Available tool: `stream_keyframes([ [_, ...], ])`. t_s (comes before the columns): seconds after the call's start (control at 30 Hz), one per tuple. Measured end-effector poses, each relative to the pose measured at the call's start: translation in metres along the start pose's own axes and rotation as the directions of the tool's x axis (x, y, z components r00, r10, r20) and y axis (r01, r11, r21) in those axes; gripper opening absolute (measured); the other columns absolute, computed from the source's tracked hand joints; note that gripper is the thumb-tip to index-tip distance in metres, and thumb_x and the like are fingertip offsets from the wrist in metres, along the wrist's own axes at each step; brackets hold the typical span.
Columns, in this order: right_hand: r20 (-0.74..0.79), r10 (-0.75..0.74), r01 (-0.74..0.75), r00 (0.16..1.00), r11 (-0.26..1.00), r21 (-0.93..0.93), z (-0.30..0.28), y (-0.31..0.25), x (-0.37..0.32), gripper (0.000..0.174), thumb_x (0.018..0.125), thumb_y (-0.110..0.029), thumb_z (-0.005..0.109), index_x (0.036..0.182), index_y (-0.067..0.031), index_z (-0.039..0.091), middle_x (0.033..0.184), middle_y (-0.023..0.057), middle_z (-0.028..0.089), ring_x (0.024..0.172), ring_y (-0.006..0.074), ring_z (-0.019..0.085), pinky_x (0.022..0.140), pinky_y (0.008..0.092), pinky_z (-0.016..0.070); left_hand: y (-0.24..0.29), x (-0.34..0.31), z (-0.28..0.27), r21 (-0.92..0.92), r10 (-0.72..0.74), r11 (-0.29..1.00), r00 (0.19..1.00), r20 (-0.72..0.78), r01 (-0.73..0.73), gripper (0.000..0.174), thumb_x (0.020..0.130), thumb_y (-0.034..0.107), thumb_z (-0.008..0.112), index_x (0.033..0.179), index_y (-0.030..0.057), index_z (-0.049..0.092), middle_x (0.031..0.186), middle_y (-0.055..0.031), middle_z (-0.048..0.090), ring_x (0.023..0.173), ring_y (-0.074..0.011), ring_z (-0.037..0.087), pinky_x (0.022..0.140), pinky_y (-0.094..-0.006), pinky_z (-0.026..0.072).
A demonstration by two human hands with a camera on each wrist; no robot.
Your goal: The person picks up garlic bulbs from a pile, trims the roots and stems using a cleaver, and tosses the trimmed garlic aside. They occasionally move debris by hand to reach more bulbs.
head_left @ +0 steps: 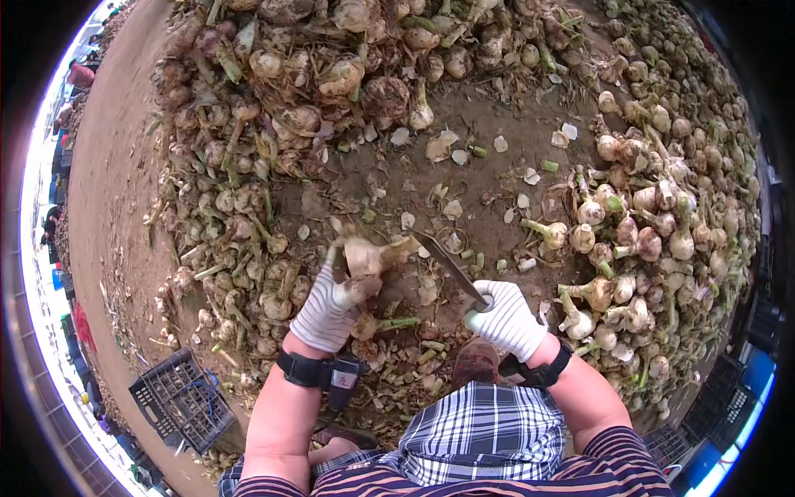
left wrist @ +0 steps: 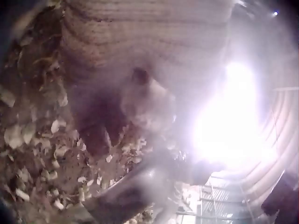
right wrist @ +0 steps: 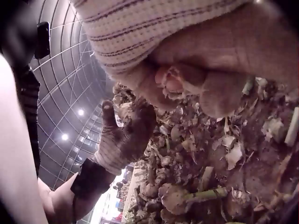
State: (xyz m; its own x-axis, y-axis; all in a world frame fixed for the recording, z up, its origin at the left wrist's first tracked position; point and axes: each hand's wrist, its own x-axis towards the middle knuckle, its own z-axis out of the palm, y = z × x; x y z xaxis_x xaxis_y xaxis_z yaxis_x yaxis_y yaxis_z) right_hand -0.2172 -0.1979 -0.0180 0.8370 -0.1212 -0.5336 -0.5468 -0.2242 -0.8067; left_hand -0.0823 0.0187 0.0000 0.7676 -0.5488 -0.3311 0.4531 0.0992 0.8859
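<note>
My left hand point(head_left: 325, 313), in a white glove with thin stripes, grips a pale garlic bulb point(head_left: 362, 258) whose cut-looking stem points right. In my right hand point(head_left: 508, 320), gloved the same way, is a knife with a dark, long blade point(head_left: 451, 269). The blade slants up and left, its tip close by the end of the stem. In the right wrist view the right glove point(right wrist: 126, 37) curls round the handle, mostly hidden, and the left hand point(right wrist: 119, 140) shows beyond it. Glare and haze blur much of the left wrist view.
Heaped garlic bulbs with stems point(head_left: 323, 74) lie ahead and to the left. Another large pile point(head_left: 654, 215) spreads along the right. Stem pieces and skin scraps litter the bare soil point(head_left: 497, 166) between. A black plastic crate point(head_left: 182, 402) stands at lower left, near a dirt path point(head_left: 116, 166).
</note>
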Motion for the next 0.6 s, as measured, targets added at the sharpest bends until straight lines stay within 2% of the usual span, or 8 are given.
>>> stream_keyframes([
  [0.1,0.046,-0.029,0.033,0.999,0.996,-0.077,-0.005,-0.009,0.004,0.012,0.067,-0.014,0.058,0.075,-0.006,0.06,0.061,0.017,0.055,0.056,0.0324,0.053,0.055,0.0349,0.0446,0.004,-0.013,0.004,-0.283,-0.312,0.897,0.94,0.136,0.338,0.065,0.07,0.033,0.078,0.119,-0.0005,0.05,0.092,-0.0088,0.064,0.082,-0.024,0.062,0.078,-0.0361,0.0488],
  [0.17,0.051,-0.061,0.071,0.997,0.972,-0.223,-0.009,-0.012,0.005,0.016,0.066,-0.017,0.058,0.077,-0.0066,0.061,0.063,0.0182,0.056,0.06,0.0356,0.056,0.056,0.0377,0.0455,0.015,-0.012,0.016,-0.339,-0.347,0.862,0.926,0.146,0.376,0.065,0.073,0.017,0.072,0.13,0.0046,0.043,0.081,-0.0065,0.062,0.071,-0.0192,0.06,0.073,-0.0325,0.0476],
  [0.3,0.07,-0.063,0.082,0.996,0.944,-0.321,-0.01,-0.03,0.004,0.019,0.065,-0.02,0.058,0.079,-0.007,0.061,0.065,0.0189,0.058,0.064,0.0374,0.058,0.059,0.0405,0.0471,0.018,-0.009,0.019,-0.196,-0.51,0.808,0.827,0.238,0.555,0.049,0.076,0.016,0.067,0.121,0.001,0.052,0.081,-0.005,0.062,0.071,-0.014,0.059,0.068,-0.0281,0.0482],
  [0.37,0.097,-0.058,0.094,0.994,0.904,-0.417,-0.01,-0.036,0.005,0.019,0.065,-0.016,0.061,0.08,-0.0053,0.062,0.064,0.0184,0.057,0.061,0.0325,0.06,0.057,0.0357,0.0471,0.026,-0.007,0.031,0.124,-0.606,0.794,0.791,0.081,0.595,0.04,0.076,0.014,0.066,0.113,0.0011,0.057,0.08,-0.0035,0.061,0.072,-0.0126,0.059,0.065,-0.0295,0.0493],
  [0.43,0.104,-0.053,0.096,0.993,0.876,-0.472,-0.014,-0.038,0.003,0.023,0.066,-0.019,0.06,0.085,-0.0068,0.064,0.069,0.0179,0.061,0.067,0.034,0.061,0.062,0.0384,0.0489,0.018,-0.008,0.026,0.211,-0.587,0.793,0.81,0.012,0.572,0.033,0.078,0.012,0.066,0.109,0.0006,0.06,0.082,-0.0041,0.063,0.074,-0.0133,0.06,0.064,-0.0277,0.0507],
  [0.5,0.105,-0.037,0.087,0.994,0.848,-0.522,-0.018,-0.028,-0.002,0.027,0.066,-0.021,0.059,0.089,-0.0083,0.065,0.075,0.0174,0.064,0.073,0.0356,0.063,0.066,0.0411,0.0507,0.014,-0.013,0.023,0.734,-0.222,0.658,0.975,-0.025,0.169,0.028,0.08,0.008,0.065,0.106,0.0009,0.062,0.085,-0.0017,0.063,0.072,-0.0066,0.056,0.06,-0.0207,0.0462],
  [0.53,0.117,0.144,-0.037,0.983,0.768,-0.639,-0.023,-0.015,-0.001,0.027,0.068,-0.022,0.059,0.09,-0.0086,0.066,0.078,0.0176,0.065,0.077,0.0353,0.063,0.069,0.0417,0.0508,0.023,-0.017,0.033,0.626,-0.013,0.78,1.0,-0.015,0.02,0.026,0.082,0.011,0.066,0.105,0.0002,0.062,0.087,-0.0028,0.063,0.072,-0.0076,0.057,0.061,-0.0219,0.0476],
  [0.6,0.052,0.292,-0.165,0.955,0.67,-0.724,-0.027,0.023,0.0,0.027,0.069,-0.023,0.059,0.091,-0.0088,0.067,0.082,0.0182,0.066,0.082,0.0349,0.064,0.074,0.0423,0.051,0.034,-0.005,0.03,0.463,0.003,0.886,0.998,-0.068,0.029,0.033,0.086,0.015,0.066,0.114,-0.0001,0.058,0.097,-0.0072,0.064,0.086,-0.0129,0.061,0.074,-0.0255,0.0505],
])
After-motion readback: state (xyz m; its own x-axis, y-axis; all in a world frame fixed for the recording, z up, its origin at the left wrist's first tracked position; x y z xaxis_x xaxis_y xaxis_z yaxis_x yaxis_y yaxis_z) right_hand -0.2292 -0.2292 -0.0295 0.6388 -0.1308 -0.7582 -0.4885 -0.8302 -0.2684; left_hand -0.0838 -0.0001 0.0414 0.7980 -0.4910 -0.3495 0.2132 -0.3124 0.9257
